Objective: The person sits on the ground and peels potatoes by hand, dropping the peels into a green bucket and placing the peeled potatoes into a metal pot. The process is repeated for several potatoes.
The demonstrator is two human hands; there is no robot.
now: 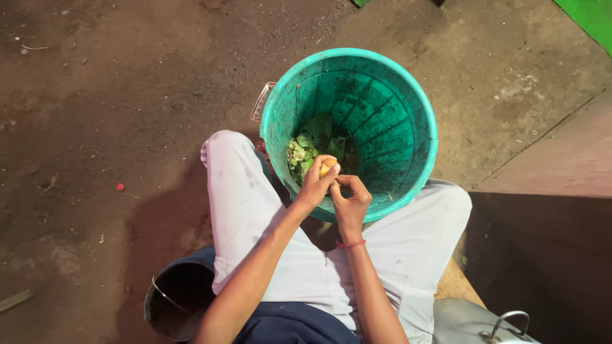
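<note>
Below, the dirt ground fills most of the view, dark and damp in a patch near the person's left knee, with a tiny red cap lying on it. On that ground, between the person's spread knees in pale trousers, stands a big green plastic bucket, its bottom holding a heap of leafy green scraps. A dark metal pail with a wire handle sits beside the left thigh, and a grey metal pot lid with a loop handle shows at the lower right, next to a wooden seat edge.

Over the near rim of the bucket the two hands meet. The left hand has its grip pressed around a small yellow vegetable, fingers curled and thumb on top, so only its upper end shows. The right hand, with a red thread at the wrist, has fingertips pinched together right against the vegetable's side, touching it; whether it holds a peel or a small blade cannot be told.

The vegetable looks small, light and firm, likely a bit slick where the skin is off. It seems best taken around its middle with the whole fingers, as the left hand does, leaving one end free for the other hand's fingertips.
</note>
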